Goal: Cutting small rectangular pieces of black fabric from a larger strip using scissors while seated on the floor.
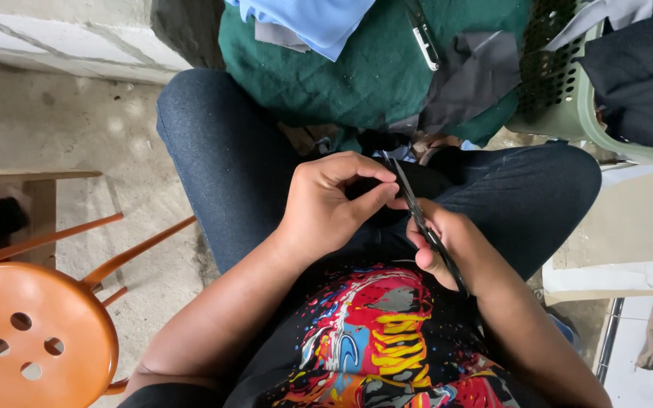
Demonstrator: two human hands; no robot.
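1. Bare concrete floor (62, 121) lies under a seated person, with dark fabric (387, 185) on the lap at picture centre.
2. Left hand (330, 200) pinches that fabric taut, so an edge stands up for cutting.
3. Right hand (447, 242), at four o'clock from it, grips black snips (417, 211), blade angled toward the pinch.
4. At twelve o'clock a green cloth pile (364, 68); at two, a perforated basket (561, 75); at eight, an orange stool (32, 332).

Orange stool (35, 332) cut off bottom-left

Concrete floor (77, 128): orange stool (32, 332), green perforated basket (568, 91), green cloth heap (357, 75).
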